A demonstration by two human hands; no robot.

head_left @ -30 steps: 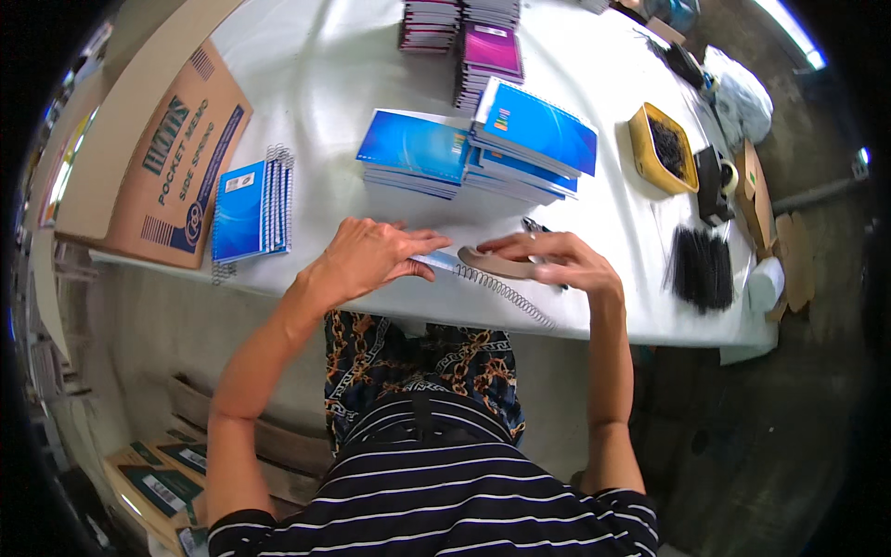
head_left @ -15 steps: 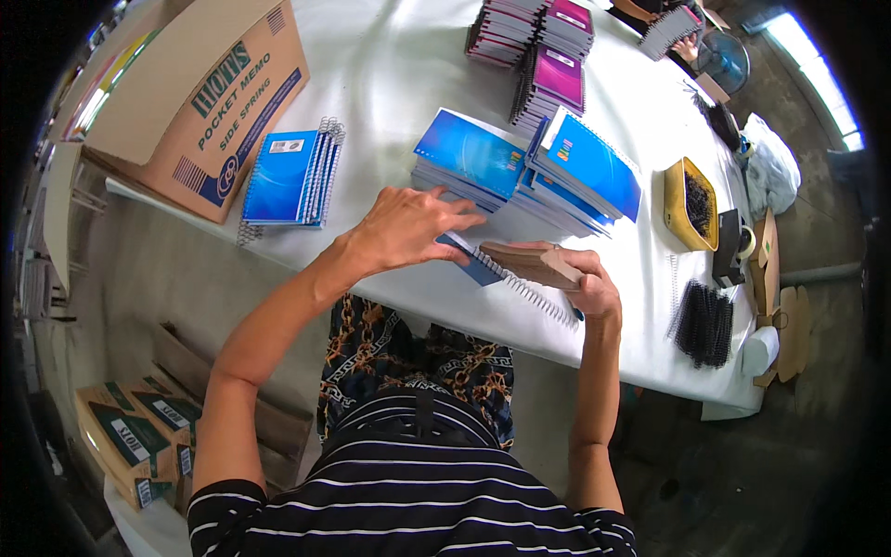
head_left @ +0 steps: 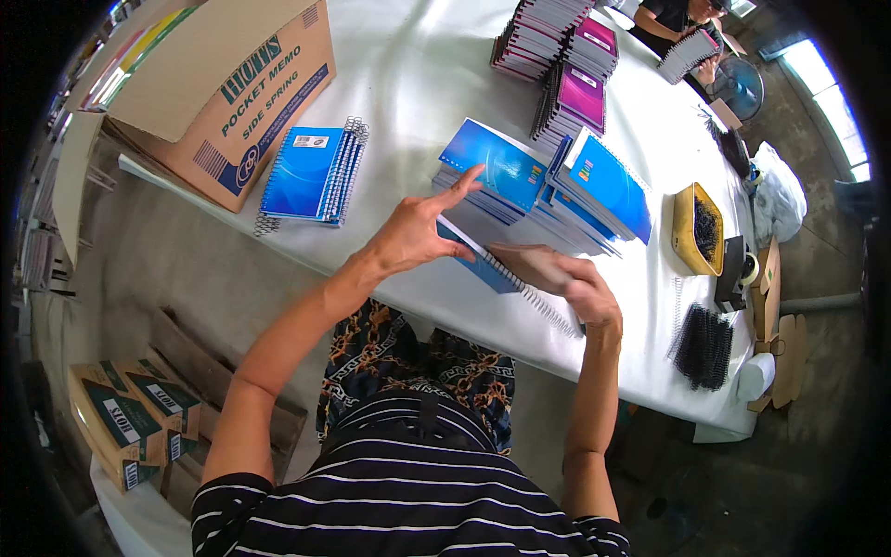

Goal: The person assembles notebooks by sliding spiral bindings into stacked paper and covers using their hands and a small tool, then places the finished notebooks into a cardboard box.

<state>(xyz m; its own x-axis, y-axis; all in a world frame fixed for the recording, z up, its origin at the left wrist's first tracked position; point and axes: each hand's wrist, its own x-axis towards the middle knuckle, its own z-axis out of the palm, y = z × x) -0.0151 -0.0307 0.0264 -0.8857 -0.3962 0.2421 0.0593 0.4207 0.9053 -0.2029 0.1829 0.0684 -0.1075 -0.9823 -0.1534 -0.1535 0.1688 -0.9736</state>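
At the table's near edge a blue-covered notebook (head_left: 484,271) stands on a slant, with a metal spiral coil (head_left: 546,310) running along its edge and sticking out past its right end. My left hand (head_left: 413,230) is at the notebook's left end, thumb and forefinger spread wide; the other fingers are partly hidden. My right hand (head_left: 588,295) is closed around a flat brown block (head_left: 529,265), which looks wooden and is smeared by motion. The block lies against or just above the coil; I cannot tell which.
Stacked blue notebooks (head_left: 501,167) stand just beyond my hands, with purple notebooks (head_left: 582,96) farther back. Coiled blue notebooks (head_left: 302,176) and a carton (head_left: 269,111) are at left. A yellow basket (head_left: 687,251) and black coils (head_left: 703,348) lie at right. A co-worker (head_left: 659,28) sits far right.
My left hand has opened wider, its forefinger lifting away from the notebook. The brown block in my right hand has shifted and blurred. The whole view has swung slightly.
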